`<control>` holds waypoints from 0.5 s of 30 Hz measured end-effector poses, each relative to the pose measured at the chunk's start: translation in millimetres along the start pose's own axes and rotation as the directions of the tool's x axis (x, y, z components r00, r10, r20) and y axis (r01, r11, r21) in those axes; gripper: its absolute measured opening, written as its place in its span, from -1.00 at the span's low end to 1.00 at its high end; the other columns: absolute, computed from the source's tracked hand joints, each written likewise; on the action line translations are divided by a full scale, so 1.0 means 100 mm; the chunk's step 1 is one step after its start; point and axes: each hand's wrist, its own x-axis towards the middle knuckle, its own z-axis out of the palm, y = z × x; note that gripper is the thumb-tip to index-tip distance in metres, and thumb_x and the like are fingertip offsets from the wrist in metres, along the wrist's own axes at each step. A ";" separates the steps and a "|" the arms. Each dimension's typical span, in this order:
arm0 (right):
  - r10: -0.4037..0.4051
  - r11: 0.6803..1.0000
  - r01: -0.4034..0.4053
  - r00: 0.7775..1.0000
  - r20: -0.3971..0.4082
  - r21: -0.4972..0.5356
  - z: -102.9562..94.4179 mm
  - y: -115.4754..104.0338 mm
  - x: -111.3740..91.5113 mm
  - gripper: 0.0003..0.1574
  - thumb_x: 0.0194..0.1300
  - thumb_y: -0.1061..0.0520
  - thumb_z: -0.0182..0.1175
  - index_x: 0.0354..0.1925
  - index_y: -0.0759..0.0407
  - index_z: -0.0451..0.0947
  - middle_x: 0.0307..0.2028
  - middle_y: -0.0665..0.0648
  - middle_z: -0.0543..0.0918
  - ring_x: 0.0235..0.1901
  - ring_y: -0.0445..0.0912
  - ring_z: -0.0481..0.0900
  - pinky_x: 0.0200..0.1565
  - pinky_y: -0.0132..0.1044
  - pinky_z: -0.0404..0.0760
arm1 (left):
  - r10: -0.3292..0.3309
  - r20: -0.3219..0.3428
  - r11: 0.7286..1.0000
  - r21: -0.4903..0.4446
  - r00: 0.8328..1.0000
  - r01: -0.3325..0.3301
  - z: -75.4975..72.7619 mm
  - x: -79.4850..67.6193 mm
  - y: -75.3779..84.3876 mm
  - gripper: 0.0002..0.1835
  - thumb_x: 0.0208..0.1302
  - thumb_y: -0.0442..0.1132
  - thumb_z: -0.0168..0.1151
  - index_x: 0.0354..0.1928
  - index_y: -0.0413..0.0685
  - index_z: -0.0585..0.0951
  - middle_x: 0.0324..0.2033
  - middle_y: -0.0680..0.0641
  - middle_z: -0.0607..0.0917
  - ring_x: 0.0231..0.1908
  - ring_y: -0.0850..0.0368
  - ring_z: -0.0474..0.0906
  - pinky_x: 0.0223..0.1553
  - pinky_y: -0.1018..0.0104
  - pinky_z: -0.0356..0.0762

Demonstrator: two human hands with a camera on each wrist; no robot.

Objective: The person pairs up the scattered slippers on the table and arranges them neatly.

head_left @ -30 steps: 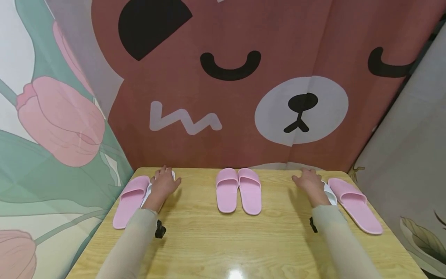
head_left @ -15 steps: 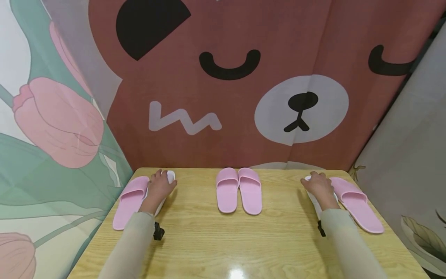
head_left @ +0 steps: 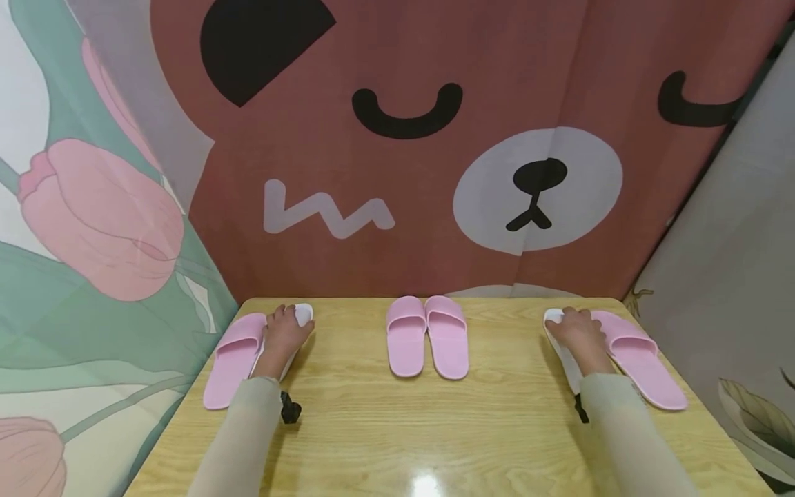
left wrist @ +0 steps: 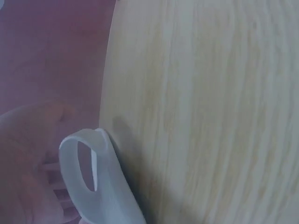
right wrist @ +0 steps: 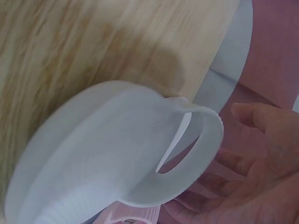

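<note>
R hand (head_left: 580,337) shifted rt vs 1s ago; wht slipper (right wrist: 107,149) under it.

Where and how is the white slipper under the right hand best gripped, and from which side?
Probably by its strap, from above: it arches off the sole, giving the right hand a raised band to clasp. A pink slipper lies close on the outer side, so the thumb suits the inner side.

White slippers (head_left: 304,315) (head_left: 564,357) partly hidden by left grip (head_left: 287,335) and right grip (head_left: 580,338) in head view
</note>
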 end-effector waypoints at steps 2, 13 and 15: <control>-0.001 1.000 0.001 1.000 0.006 0.000 0.00 0.01 -0.01 -0.07 0.47 -0.21 -0.03 0.41 0.51 0.13 0.28 0.71 0.10 0.19 0.64 0.14 0.12 0.50 0.25 | -0.013 -0.001 1.000 0.004 1.000 0.013 0.00 -0.01 -0.02 -0.16 0.37 0.09 0.15 0.43 -0.45 0.23 0.40 -0.54 0.20 0.36 -0.54 0.09 0.26 -0.47 0.13; 0.016 1.000 -0.016 1.000 0.002 -0.009 0.01 0.08 0.01 -0.05 0.45 -0.23 0.00 0.39 0.52 0.14 0.22 0.70 0.16 0.14 0.63 0.20 0.06 0.45 0.33 | -0.057 0.023 0.998 -0.015 0.998 0.058 0.02 -0.02 -0.10 -0.12 0.37 0.08 0.15 0.45 -0.48 0.15 0.40 -0.57 0.14 0.36 -0.58 0.04 0.30 -0.46 0.01; 0.027 1.000 -0.027 1.000 0.006 -0.009 0.02 0.09 0.02 -0.04 0.45 -0.24 0.00 0.40 0.51 0.13 0.22 0.70 0.16 0.15 0.63 0.19 0.07 0.45 0.33 | -0.056 0.021 0.998 -0.009 0.998 0.057 0.03 -0.01 -0.10 -0.12 0.36 0.08 0.16 0.44 -0.48 0.16 0.39 -0.58 0.16 0.35 -0.59 0.05 0.30 -0.46 0.02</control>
